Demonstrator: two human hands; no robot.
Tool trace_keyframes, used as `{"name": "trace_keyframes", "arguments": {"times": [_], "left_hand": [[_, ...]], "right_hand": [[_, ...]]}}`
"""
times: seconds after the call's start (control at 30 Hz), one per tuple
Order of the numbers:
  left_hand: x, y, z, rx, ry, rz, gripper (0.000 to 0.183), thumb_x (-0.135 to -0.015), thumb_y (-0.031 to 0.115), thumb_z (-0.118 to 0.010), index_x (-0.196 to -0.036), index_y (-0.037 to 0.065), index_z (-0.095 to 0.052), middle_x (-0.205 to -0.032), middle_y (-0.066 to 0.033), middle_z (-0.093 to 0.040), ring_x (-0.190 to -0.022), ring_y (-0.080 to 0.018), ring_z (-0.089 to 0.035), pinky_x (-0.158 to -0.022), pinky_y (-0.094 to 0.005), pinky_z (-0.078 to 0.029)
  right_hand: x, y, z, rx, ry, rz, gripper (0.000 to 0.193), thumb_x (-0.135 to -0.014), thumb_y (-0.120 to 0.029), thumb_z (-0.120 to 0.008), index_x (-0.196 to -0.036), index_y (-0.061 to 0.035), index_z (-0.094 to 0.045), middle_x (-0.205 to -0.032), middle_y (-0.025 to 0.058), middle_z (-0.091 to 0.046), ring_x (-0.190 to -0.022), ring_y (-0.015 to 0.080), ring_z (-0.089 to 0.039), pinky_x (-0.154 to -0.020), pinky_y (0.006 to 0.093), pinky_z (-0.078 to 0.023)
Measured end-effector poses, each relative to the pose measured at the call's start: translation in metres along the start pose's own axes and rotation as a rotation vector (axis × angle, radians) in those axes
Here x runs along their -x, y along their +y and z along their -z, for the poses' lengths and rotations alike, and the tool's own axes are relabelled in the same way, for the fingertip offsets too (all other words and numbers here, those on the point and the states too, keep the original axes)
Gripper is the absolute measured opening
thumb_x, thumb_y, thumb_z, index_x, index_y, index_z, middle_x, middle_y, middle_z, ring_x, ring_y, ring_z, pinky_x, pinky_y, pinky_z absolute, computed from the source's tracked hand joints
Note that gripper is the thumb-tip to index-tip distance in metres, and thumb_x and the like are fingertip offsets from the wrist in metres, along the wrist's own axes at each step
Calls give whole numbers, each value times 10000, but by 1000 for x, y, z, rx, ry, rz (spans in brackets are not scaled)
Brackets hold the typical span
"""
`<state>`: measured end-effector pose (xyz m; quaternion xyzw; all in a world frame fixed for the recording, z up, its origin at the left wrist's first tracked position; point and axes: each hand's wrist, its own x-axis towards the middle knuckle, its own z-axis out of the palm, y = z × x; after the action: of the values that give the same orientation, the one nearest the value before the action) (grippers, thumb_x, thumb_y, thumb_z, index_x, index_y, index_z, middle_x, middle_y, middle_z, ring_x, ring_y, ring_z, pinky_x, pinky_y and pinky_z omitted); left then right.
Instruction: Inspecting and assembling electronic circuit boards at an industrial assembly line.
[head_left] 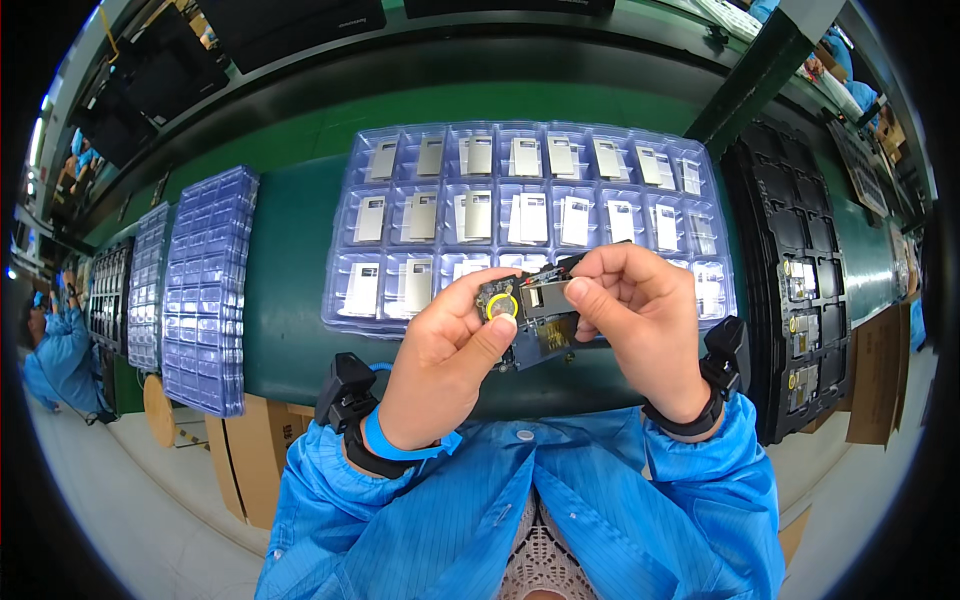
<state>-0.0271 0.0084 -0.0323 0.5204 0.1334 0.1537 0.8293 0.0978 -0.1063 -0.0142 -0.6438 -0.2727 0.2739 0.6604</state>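
Note:
My left hand (455, 345) is closed on the left end of a small circuit board (490, 292), its thumb beside a round part ringed in yellow (500, 306). A flat grey rectangular plate (552, 300) lies against the board's right part. Pinched at that plate's right end is my right hand (640, 305), thumb on top and fingers curled behind. Below the plate hangs a dark, shiny flap (545, 340) with a gold-brown patch. Both hands hold this work above the near edge of a clear bluish plastic tray (342, 240), whose compartments carry several silver plates (533, 218).
Stacked clear trays (210, 290) stand at the left on the green bench (290, 300). At the right is a stack of black trays (780, 210) with several small boards (803, 330) in it. A dark green post (750, 85) rises behind. Cardboard boxes (255, 450) sit below the bench.

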Motion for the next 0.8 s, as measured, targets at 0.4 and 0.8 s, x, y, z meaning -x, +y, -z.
{"name": "trace_keyframes", "arguments": {"times": [0.4,0.8], "left_hand": [[-1,0,-2,-12,6,5,338,-886,33,-439,-1208,-44,-372,-1031,-73,-551,-892,-74,-512,-776,-203,-410],[-1,1,-11,-134,147,-72,267,-854,29,-526,-1099,-44,-446,-919,-55,-555,-781,-53,-497,-654,-182,-413]], "right_hand": [[0,2,0,-11,1,1,69,-791,-25,-603,-828,29,-582,-675,20,-588,-551,31,-515,-493,162,-431],[4,7,-7,145,90,150,81,-747,-17,-642,-806,16,-598,-684,43,-584,-578,64,-542,-514,190,-447]]}}
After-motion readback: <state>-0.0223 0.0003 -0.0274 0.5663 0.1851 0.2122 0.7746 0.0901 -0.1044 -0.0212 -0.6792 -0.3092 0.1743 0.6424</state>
